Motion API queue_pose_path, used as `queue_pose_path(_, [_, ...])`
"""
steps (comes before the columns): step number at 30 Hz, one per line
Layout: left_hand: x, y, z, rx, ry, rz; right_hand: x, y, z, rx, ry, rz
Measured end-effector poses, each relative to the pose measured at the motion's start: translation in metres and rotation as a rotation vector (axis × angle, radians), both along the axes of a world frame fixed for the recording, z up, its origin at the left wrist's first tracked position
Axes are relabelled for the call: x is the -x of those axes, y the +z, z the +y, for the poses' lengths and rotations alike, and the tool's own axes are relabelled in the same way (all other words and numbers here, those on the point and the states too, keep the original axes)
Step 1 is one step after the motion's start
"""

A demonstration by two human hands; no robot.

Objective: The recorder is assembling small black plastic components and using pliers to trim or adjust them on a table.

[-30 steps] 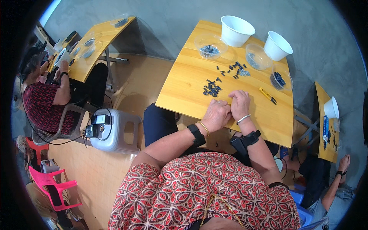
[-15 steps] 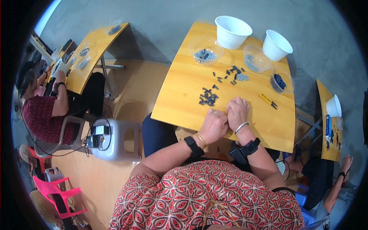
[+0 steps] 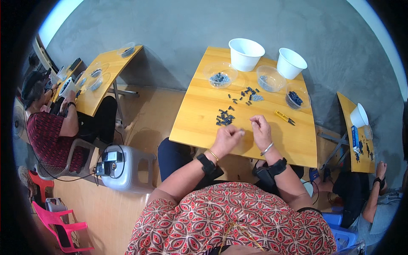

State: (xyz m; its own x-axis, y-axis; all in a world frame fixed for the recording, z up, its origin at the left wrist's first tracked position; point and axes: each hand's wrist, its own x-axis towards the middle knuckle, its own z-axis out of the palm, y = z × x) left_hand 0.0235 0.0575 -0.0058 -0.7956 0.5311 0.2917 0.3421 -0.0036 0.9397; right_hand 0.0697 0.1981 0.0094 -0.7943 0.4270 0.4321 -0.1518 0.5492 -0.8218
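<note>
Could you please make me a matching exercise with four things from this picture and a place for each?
1. Yellow snips
2. Nearer pile of dark parts
3. Pink chair
4. Pair of white buckets

A. Far end of the middle table
B. Right of the right hand
C. Lower left of the picture
D. Just beyond the left hand

Pairs: 1-B, 2-D, 3-C, 4-A

Cannot see inside the curled left hand [image 3: 228,139] or right hand [image 3: 262,131]; cannot make out details of the dark pieces [image 3: 224,118].
</note>
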Motion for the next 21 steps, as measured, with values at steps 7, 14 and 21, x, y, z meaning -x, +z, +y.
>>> queue_pose_path(7, [-0.004, 0.044, -0.014, -0.393, -0.145, -0.569, -0.03, 0.049, -0.037, -0.216, 0.179, 0.137])
queue_pose_path(14, [-0.014, 0.053, -0.024, -0.416, -0.273, -0.627, -0.039, 0.06, -0.029, -0.277, 0.153, 0.146])
queue_pose_path(21, [-0.02, 0.06, -0.03, -0.35, -0.184, -0.366, -0.045, 0.056, -0.023, -0.012, 0.247, 0.139])
